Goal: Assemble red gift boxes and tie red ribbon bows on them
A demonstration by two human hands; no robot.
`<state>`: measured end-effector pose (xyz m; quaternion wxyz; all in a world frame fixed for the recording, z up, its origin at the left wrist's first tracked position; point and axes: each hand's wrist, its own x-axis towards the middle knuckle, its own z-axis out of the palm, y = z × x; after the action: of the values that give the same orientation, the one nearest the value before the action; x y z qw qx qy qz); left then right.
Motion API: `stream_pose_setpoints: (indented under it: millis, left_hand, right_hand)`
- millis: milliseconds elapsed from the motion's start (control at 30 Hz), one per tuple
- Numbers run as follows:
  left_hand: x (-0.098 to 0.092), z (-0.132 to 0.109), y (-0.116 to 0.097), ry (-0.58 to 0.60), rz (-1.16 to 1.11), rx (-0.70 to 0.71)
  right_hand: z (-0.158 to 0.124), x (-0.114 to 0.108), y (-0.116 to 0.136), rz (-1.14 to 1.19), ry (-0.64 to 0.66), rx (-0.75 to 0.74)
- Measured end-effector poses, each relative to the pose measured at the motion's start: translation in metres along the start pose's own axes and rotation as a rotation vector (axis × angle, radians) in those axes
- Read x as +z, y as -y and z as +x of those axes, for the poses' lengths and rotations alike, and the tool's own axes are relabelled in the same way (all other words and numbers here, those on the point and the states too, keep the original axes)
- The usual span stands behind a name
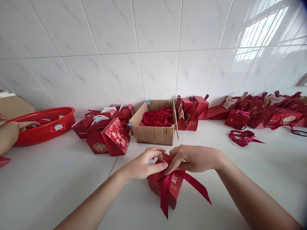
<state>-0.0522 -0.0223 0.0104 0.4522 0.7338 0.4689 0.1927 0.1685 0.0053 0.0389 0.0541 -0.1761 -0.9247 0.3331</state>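
Note:
A red gift box (155, 187) with white printed characters rests on the table in front of me. A dark red ribbon (165, 198) runs over its top, and its two loose ends hang down the near side and out to the right. My left hand (146, 164) grips the top of the box from the left, with the thumb and curled fingers close to the ribbon. From the right, my right hand (189, 158) has its fingers closed on the ribbon at the top of the box. The fingertips partly hide the spot where the ribbon crosses.
Behind the box stands a cardboard carton (153, 135) full of red ribbons (158, 118). Red gift boxes (115, 137) sit left of it, and more boxes (261, 111) line the wall at right. A loose ribbon (242, 138) lies nearby. Another person's hand (26, 125) reaches into a red basin (48, 132).

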Motion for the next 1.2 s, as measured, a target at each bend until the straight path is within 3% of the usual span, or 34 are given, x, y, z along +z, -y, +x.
stream_pose_setpoints:
  millis: [133, 233, 567, 800, 1200]
  left_hand:
    - [0.019, 0.003, 0.003, -0.186, -0.073, -0.038]
    - [0.027, 0.001, 0.007, -0.251, -0.073, -0.042]
    - [0.038, -0.005, 0.001, -0.481, 0.096, 0.189]
    - [0.035, -0.001, -0.005, -0.352, -0.016, 0.13]
    - [0.035, 0.004, -0.001, -0.357, -0.12, 0.133]
  right_hand:
    - [0.001, 0.003, -0.002, -0.029, 0.001, -0.025]
    - [0.001, 0.004, -0.003, -0.066, 0.027, -0.023]
    - [-0.003, 0.002, -0.002, -0.024, -0.012, -0.029]
    - [-0.004, 0.0, -0.005, -0.006, 0.006, -0.044]
    - [-0.012, -0.013, -0.008, -0.01, -0.048, -0.021]
